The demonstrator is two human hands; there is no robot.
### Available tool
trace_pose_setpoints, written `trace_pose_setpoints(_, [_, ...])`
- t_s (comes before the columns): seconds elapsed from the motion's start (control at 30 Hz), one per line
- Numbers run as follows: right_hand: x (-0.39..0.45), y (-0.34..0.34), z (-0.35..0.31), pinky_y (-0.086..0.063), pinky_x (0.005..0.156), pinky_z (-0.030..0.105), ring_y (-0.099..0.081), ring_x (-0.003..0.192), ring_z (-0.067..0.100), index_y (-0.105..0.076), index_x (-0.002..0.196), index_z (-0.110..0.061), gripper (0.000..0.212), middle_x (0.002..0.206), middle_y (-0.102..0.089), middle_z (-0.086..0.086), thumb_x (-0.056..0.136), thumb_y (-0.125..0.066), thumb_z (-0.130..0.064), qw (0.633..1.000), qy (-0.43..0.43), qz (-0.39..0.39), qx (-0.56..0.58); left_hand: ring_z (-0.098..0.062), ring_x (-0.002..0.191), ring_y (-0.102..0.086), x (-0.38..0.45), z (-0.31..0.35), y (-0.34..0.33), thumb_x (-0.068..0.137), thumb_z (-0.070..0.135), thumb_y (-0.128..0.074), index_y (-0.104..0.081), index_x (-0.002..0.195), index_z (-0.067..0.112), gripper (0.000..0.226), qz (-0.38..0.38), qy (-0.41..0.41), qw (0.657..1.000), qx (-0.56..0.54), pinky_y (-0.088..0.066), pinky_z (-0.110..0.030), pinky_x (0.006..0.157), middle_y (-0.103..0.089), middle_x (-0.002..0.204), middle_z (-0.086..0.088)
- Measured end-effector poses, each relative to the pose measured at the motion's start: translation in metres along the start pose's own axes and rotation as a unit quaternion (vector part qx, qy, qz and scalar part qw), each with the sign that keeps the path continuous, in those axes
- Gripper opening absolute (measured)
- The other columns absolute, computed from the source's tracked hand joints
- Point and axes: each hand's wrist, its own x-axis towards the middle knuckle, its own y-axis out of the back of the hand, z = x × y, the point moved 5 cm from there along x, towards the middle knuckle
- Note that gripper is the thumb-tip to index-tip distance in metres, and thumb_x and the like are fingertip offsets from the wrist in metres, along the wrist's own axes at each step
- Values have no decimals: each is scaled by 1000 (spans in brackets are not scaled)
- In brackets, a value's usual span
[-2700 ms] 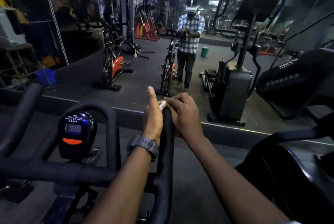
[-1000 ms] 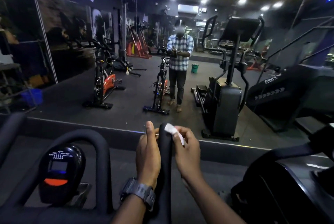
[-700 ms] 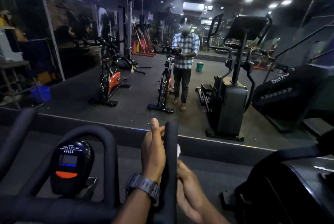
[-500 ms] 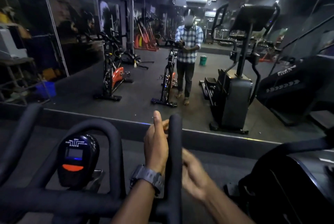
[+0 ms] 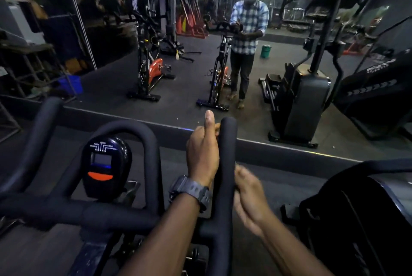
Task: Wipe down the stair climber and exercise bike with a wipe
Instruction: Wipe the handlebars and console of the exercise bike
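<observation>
We stand at the exercise bike (image 5: 116,213), near the middle of the scene, where its right handlebar horn (image 5: 225,175) rises between our two hands. Our left hand (image 5: 201,155), a dark watch (image 5: 191,190) on its wrist, grips the left side of the horn near its tip, thumb pointing straight up, apparently to steady the bar while it is cleaned. Our right hand (image 5: 247,188) sits lower on the right side of the horn, pressed against the padding and blurred with motion; its fingers curl toward the bar, but we cannot tell whether they are closed on anything. The wipe is not visible here, and we judge it is most likely tucked between that palm and the horn. To the left, the bike's small console (image 5: 102,167), with an orange button under its screen, sits inside the looped centre bar. At near right, the dark bulk of the stair climber (image 5: 365,220) waits, seemingly for later. Farther off, a wall mirror (image 5: 156,88) reflects the gym floor: the person in a checked shirt at the bike, a second bike with an orange flywheel guard (image 5: 153,70) to the left, and a small green bucket (image 5: 265,51) behind.
</observation>
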Motion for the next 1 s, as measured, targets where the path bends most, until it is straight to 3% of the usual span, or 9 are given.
trace_pose_setpoints(0.2, [-6,-2,-12,-46,78,34,-56,88,22,-67,96,-9,19,94,-65,13,99,-55,-23,997,63,-29,-42,-16,98,-70,-2,-2,1,81,86,-25,-79,93,23,84,-5,-7,1000,5,-52,-45,96,-77,96,6])
trace_pose_setpoints(0.37, [-90,28,65,-57,61,29,-68,70,26,-71,86,5,67,88,-68,27,38,-100,-31,995,-74,-62,-10,-14,98,-69,-6,1,1,80,85,-23,-78,96,24,84,-4,-4,1000,10,-53,-45,96,-75,98,7])
trace_pose_setpoints(0.43, [-83,27,62,-60,69,36,-71,79,31,-70,94,9,59,99,-67,34,54,-95,-26,996,-74,-51,6,-13,98,-68,-8,2,1,78,86,-23,-77,97,25,85,-7,3,1000,10,-53,-45,95,-75,99,6])
trace_pose_setpoints(0.5, [-63,17,38,-51,95,47,-63,99,35,-63,111,9,38,119,-60,36,87,-71,-20,997,-44,-26,57,-15,96,-68,-11,6,0,76,86,-23,-76,91,26,82,-14,4,1000,12,-53,-45,95,-75,98,4])
trace_pose_setpoints(0.57, [-49,14,30,-43,101,49,-59,104,33,-63,113,4,25,119,-61,30,99,-51,-13,997,-20,-12,74,-17,94,-69,-13,9,1,76,86,-24,-74,83,29,76,-16,2,1000,18,-53,-46,94,-75,95,2])
trace_pose_setpoints(0.67, [-82,5,50,-56,84,36,-70,94,27,-68,110,2,25,106,-72,20,88,-64,-11,998,-14,-47,26,-18,96,-69,-11,8,1,78,86,-25,-72,84,29,74,-24,11,999,23,-53,-46,94,-75,95,5])
trace_pose_setpoints(0.77, [-121,16,55,-57,58,26,-72,71,26,-76,85,6,57,85,-73,22,41,-99,-23,999,-7,-10,-51,-23,84,-64,-10,5,0,89,78,-33,-53,69,22,63,-37,-15,998,45,-53,-42,81,-67,77,0])
trace_pose_setpoints(0.87, [-101,18,37,-56,77,27,-71,95,22,-79,97,-12,15,99,-76,7,86,-72,-19,991,37,18,-124,-19,75,-51,-15,8,-4,98,54,-48,-42,59,24,50,-59,-66,992,88,-42,-33,75,-50,62,10])
trace_pose_setpoints(1.0, [-67,4,-14,-49,93,21,-65,109,3,-72,114,-21,22,111,-72,-11,96,-60,-15,935,224,103,-255,-23,94,-65,-25,7,1,93,52,-51,-71,86,19,39,-76,-92,977,180,-47,-32,78,-66,90,-1])
